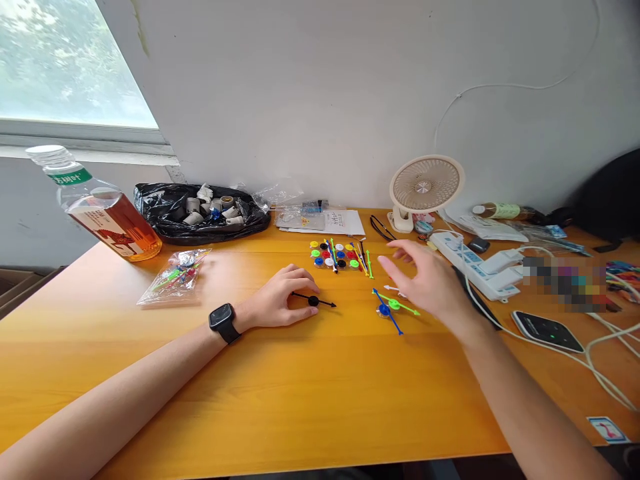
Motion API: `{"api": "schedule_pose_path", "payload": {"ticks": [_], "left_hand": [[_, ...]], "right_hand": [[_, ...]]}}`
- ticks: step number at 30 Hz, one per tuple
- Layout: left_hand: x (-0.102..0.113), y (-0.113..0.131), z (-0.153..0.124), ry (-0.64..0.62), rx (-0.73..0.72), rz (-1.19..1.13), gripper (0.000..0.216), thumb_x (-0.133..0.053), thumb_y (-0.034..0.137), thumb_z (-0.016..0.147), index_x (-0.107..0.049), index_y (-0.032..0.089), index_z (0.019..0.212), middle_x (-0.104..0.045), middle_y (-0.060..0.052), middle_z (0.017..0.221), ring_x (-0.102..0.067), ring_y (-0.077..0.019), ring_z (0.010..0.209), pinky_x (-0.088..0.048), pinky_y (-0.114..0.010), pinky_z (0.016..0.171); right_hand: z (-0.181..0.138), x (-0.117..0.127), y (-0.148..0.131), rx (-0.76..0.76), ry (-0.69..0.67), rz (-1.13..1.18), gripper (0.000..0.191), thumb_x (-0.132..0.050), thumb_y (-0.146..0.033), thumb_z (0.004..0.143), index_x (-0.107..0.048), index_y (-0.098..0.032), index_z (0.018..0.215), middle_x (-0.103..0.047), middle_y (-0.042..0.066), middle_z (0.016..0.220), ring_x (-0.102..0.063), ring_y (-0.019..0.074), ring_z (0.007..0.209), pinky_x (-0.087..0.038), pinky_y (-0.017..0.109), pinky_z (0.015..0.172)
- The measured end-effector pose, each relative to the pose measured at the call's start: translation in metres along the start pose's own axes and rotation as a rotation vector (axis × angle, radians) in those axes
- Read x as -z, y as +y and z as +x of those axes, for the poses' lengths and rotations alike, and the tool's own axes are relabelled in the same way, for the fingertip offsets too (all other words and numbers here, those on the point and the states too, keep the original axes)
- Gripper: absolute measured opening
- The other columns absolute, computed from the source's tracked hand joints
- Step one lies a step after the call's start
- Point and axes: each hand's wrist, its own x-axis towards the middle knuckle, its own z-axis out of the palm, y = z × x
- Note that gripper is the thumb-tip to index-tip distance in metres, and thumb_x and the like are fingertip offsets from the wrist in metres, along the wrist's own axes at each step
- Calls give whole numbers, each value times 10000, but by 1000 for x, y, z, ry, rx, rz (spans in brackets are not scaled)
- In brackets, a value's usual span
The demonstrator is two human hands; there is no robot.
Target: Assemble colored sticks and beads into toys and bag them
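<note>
My left hand (280, 298), wearing a black watch (225, 323), rests on the table with thumb and forefinger closed around the hub of a black arrow spinner (313, 301). My right hand (425, 280) is raised with thumb and fingers apart, holding nothing. Below and left of it lie a blue arrow spinner (384, 310) and a green arrow spinner (395, 304), overlapping. A white arrow (395, 291) is partly hidden by the right hand. Farther back are several round coloured bases (327, 255), with loose coloured arrows (369, 264) among and beside them.
At left stand a bottle of amber drink (115, 223), a clear bag of spinner parts (177, 275) and a black plastic bag (200, 213). Behind is a small fan (427, 187). To the right are a power strip (475, 263), white cables and a white-edged device (547, 331).
</note>
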Motion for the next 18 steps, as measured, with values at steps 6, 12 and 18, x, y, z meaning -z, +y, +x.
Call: {"api": "schedule_pose_path", "payload": {"ticks": [6,12,18], "left_hand": [[0,1,1,-3,-10,4,283,-696,415,979,-730,248,1205,-720,-103,1176,-625,-281,1120,-504,-451,1021],[-2,0,0,-11,-17,-13,242,-675,400,992,-746,254,1172,-741,-94,1125,-661,-264,1066,-523,-421,970],[-5,-3,-2,-31,-38,-31,216,-666,375,989,-770,245,1127,-762,-93,1046,-693,-241,981,-536,-385,923]], "right_hand": [[-41,1,68,-223,-256,-125,746,-476,-750,995,-594,-220,1506,-635,188,1451,-623,403,1331,-486,566,1134],[-77,-19,44,-32,-245,96,603,-587,-616,1015,-554,-291,1521,-569,140,1536,-571,347,1415,-455,521,1210],[-88,-33,9,51,-207,189,368,-572,-423,1057,-629,-284,1393,-623,110,1474,-573,326,1401,-474,527,1203]]}}
